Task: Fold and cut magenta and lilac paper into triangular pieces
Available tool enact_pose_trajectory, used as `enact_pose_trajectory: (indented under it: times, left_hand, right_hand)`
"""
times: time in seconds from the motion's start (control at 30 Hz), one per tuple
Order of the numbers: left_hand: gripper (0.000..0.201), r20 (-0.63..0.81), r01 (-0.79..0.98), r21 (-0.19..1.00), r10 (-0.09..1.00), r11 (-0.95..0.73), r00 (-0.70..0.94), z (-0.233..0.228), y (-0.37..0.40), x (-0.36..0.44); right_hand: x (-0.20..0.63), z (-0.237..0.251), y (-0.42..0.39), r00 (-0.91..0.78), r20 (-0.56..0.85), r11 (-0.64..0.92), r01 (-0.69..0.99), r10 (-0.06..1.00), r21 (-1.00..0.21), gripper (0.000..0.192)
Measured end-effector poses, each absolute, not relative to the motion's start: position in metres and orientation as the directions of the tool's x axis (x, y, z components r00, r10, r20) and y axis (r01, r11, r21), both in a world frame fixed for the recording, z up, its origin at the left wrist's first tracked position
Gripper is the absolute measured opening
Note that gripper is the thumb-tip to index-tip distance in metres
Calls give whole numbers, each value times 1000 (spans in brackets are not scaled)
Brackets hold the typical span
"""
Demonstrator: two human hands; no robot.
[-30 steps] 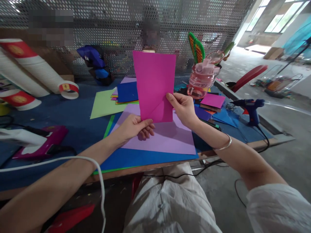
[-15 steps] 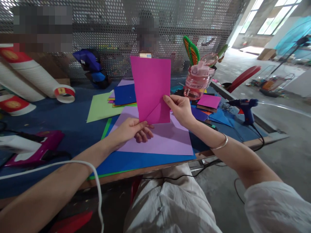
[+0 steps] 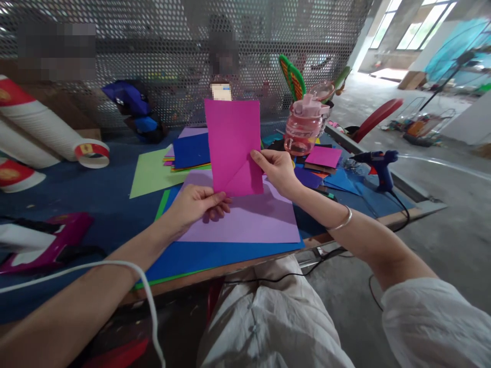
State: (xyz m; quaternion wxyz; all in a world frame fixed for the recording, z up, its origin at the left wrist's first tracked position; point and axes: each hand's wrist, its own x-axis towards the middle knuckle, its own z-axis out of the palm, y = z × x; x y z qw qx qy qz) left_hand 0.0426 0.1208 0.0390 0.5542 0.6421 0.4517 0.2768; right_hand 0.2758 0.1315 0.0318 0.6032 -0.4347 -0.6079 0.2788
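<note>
Above the tabletop (image 3: 115, 189), one pink sheet (image 3: 233, 138), upright in a two-handed grip. Clamped by the left hand (image 3: 197, 203) at the lower left corner, and by the right hand (image 3: 279, 171) at the right edge. Apparently at the holding-up step; next, probably a call for steady pinches. Counted around the grip: one lilac sheet (image 3: 259, 225) below, one pink bottle (image 3: 303, 128) behind to the right, one glue gun (image 3: 380, 166) farther right.
</note>
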Motion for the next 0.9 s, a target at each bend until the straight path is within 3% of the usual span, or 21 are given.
enact_pose_trajectory:
  times: [0.23,0.37,0.47,0.6,0.67,0.7,0.8,0.9]
  left_hand:
    - [36,-217,266,960,840,90,497,41,112,47]
    - [42,-236,328,943,800,52,551,48,112,43]
    - [51,0,255,954,848,-159,529,57,111,36]
    - [57,441,151,862,864,-483,243,66,106,27]
    - [44,563,271,741,789,-614,245,64,104,28]
    - [36,594,329,659,736,-676,324,61,104,30]
    - [22,513,303,443,516,-844,686,46,104,37]
    - [34,402,198,317,321,-927,857,27,106,39]
  right_hand:
    - [277,33,133,124,548,504,265,827,-822,72]
    - [279,33,133,116,544,508,242,831,-827,73]
    - [281,32,135,89,493,468,205,866,-860,72]
    - [279,26,132,-29,396,393,211,918,-895,72]
    - [275,21,127,-123,359,379,252,925,-891,71]
    - [272,19,123,-172,345,382,284,923,-880,70]
    - [263,13,114,-301,314,418,401,900,-815,60]
    - [255,11,107,-343,277,428,535,898,-728,47]
